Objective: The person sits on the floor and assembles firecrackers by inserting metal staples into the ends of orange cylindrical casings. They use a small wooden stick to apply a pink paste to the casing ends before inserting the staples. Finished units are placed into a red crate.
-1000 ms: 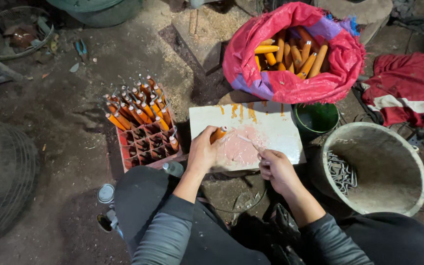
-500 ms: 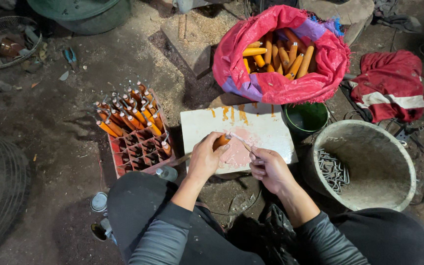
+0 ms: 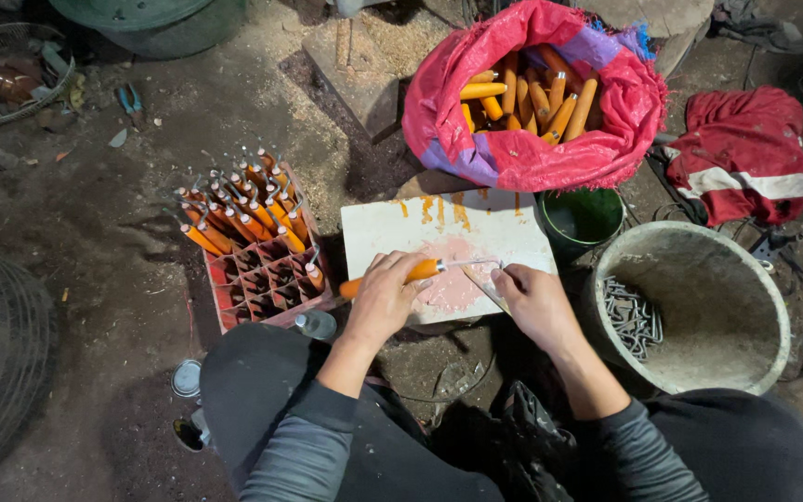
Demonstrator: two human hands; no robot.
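Since half a second ago, the left hand (image 3: 385, 299) has shifted its orange-handled tool (image 3: 390, 277) so it now lies nearly level across the white board (image 3: 448, 228), metal shank pointing right toward the right hand (image 3: 533, 302); before, the handle was tucked more steeply under the palm.

Largest in view, the grey bucket (image 3: 694, 311) sits at the person's right, with a pile of metal blades (image 3: 631, 319) lying against its inner wall, close enough to reach without shifting. Above the board, a red woven sack (image 3: 522, 153) is rolled open at the mouth, so the bare orange handles (image 3: 527, 93) inside stay easy to pick. A red cloth with pale stripes (image 3: 741, 153) lies apart on the ground.

The board rests flat before the knees as a work surface; orange drips mark its far edge and a pink smear spreads under the tool. To its left, a red divided crate (image 3: 267, 279) holds finished pieces (image 3: 239, 209) upright in its far cells, blades up, while the near cells are vacant.

A small green tub (image 3: 583, 218) stands between board and bucket.

The left hand is closed around the handle, steadying it. The right hand pinches a thin pale stick (image 3: 483, 284) against the shank's tip.
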